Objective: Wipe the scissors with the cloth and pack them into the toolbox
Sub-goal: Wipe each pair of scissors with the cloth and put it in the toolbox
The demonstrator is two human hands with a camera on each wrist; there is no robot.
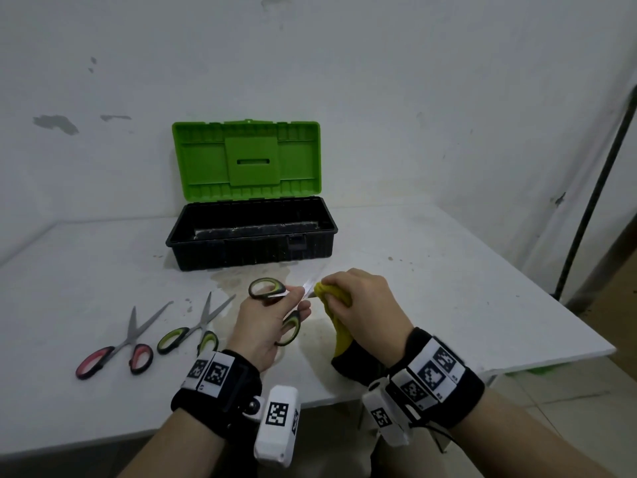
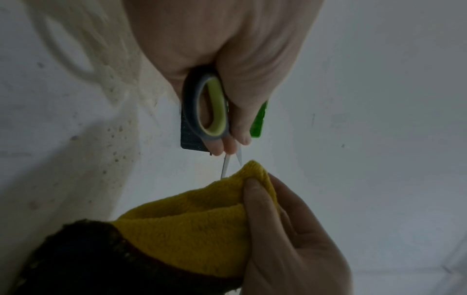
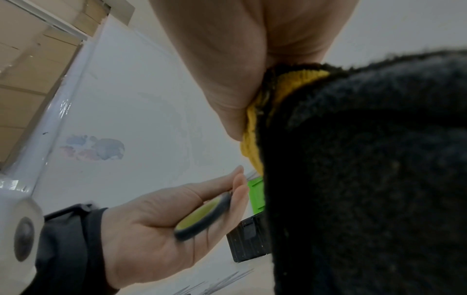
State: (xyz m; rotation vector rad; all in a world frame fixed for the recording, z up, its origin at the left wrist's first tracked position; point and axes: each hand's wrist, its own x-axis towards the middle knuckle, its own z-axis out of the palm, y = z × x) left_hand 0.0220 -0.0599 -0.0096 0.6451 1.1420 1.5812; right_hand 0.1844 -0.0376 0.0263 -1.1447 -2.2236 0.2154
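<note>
My left hand [image 1: 265, 322] grips green-and-grey scissors [image 1: 272, 294] by the handles [image 2: 209, 111], above the table in front of me. The blades [image 2: 226, 163] stand apart and point toward the cloth. My right hand [image 1: 362, 301] holds a yellow-and-black cloth [image 1: 336, 298] bunched around the blade tips; its thumb [image 2: 255, 199] presses the yellow fold [image 2: 202, 225]. The black end of the cloth [image 3: 366, 179] hangs below the hand. The toolbox [image 1: 251, 232] stands open behind, black tub and green lid [image 1: 246, 157] upright.
Two more pairs of scissors lie on the white table [image 1: 448, 305] at left: a red-handled pair [image 1: 120, 346] and a green-handled pair [image 1: 196, 329]. The table's right edge is near a dark pole [image 1: 593, 188]. Stains mark the tabletop before the toolbox.
</note>
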